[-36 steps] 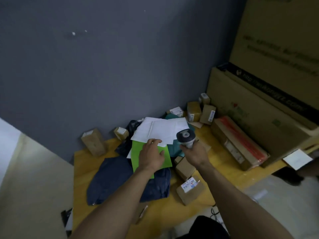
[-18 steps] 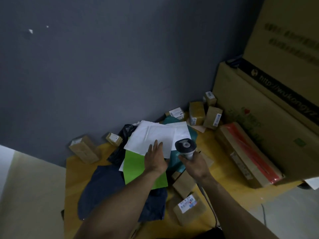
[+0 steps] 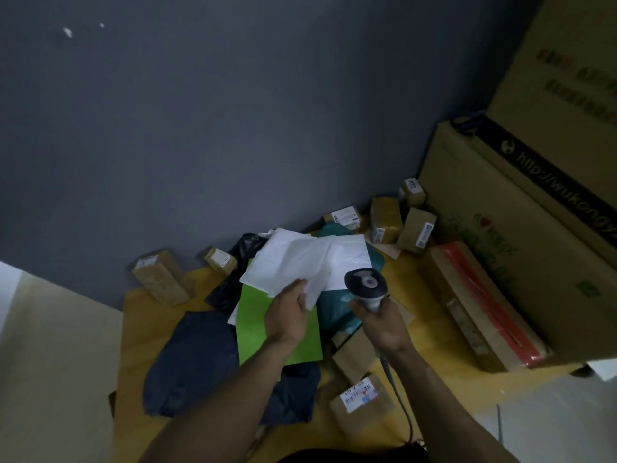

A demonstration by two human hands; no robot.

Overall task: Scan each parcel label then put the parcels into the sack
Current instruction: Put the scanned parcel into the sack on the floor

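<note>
My left hand (image 3: 289,315) grips the near edge of a white mailer parcel (image 3: 293,262) and holds it tilted above a pile of parcels. Just to its right, my right hand (image 3: 384,325) holds a grey barcode scanner (image 3: 366,285) by its handle, head up, with its cable trailing down. Under the white mailer lie a green flat parcel (image 3: 267,332), a teal bag (image 3: 337,312), a black bag (image 3: 230,285) and a dark blue bag (image 3: 197,359). I cannot tell which of these is the sack.
A yellow surface (image 3: 147,329) carries several small brown boxes, some by the grey wall (image 3: 160,275), some at the back right (image 3: 385,218), one labelled near me (image 3: 362,402). A long red-taped box (image 3: 480,309) and large cartons (image 3: 534,228) stand on the right.
My left hand went from resting flat on the green parcel to gripping the white mailer's edge and lifting it. The scanner hand has barely moved. The camera has shifted.
</note>
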